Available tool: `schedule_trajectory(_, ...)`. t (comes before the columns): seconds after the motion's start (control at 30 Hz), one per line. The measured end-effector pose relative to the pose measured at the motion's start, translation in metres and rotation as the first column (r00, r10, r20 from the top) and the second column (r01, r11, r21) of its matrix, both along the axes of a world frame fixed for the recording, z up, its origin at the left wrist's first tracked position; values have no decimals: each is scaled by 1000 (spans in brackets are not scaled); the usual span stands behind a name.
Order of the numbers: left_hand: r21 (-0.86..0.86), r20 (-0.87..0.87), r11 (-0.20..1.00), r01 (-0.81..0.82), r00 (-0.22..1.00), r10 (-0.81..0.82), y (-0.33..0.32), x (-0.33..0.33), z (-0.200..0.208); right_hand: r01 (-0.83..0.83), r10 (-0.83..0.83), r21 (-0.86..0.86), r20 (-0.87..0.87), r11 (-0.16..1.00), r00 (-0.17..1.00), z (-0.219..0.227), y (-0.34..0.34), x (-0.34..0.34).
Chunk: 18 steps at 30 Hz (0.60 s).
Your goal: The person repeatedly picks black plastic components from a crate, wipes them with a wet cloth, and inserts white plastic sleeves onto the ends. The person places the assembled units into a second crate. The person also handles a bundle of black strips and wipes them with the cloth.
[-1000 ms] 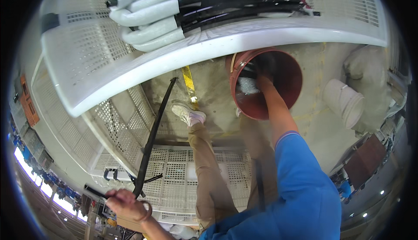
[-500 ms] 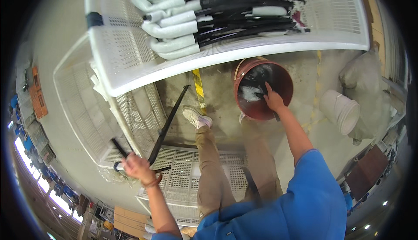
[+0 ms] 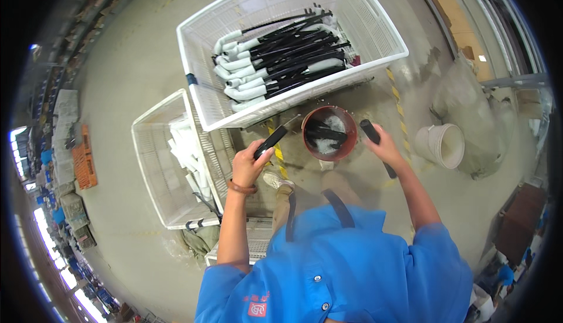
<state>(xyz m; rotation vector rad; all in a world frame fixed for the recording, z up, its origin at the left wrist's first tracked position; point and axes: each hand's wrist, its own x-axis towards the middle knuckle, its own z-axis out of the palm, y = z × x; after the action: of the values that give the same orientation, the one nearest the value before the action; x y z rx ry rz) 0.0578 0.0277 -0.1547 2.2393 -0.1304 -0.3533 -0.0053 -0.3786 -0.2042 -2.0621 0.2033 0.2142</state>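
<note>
My left hand [image 3: 248, 162] is closed round a black tube-like sleeve [image 3: 271, 142], tilted up and to the right, left of the bucket. In my right hand [image 3: 383, 146], on the bucket's other side, is another black sleeve [image 3: 369, 131]; its lower end shows below the fingers. Between my hands stands a reddish-brown bucket [image 3: 354, 141] with black sleeves [image 3: 324, 134] and white suds in it. Beyond it, a large white crate [image 3: 305, 82] holds several long black rods [image 3: 299, 50] whose bent ends are wrapped in white [image 3: 246, 92].
A lower white crate [image 3: 153, 173] at left holds white pieces [image 3: 186, 150]. To the right are a whitish bucket [image 3: 450, 146] and a translucent plastic bag [image 3: 469, 109]. Yellow-black tape [image 3: 397, 97] marks the floor, and an orange crate [image 3: 87, 157] stands far left.
My right hand has come out of the bucket with a black sleeve. The left hand has moved from the lower crate to beside the bucket. My view has shifted and rises higher.
</note>
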Motion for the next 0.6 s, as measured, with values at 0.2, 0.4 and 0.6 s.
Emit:
schedule_trajectory(0.2,-92,-60,989,113,991,-119,-35,-11,98,-176,281,-242,530,954,800,32,31,45)
schedule_trajectory(0.4,-31,37,972,234,972,-232,-49,-35,135,-280,477,-410,535,868,697,79,17,47)
schedule_trajectory(0.6,122,110,959,257,956,-270,-63,-50,139,-299,614,-549,581,780,534,100,21,49)
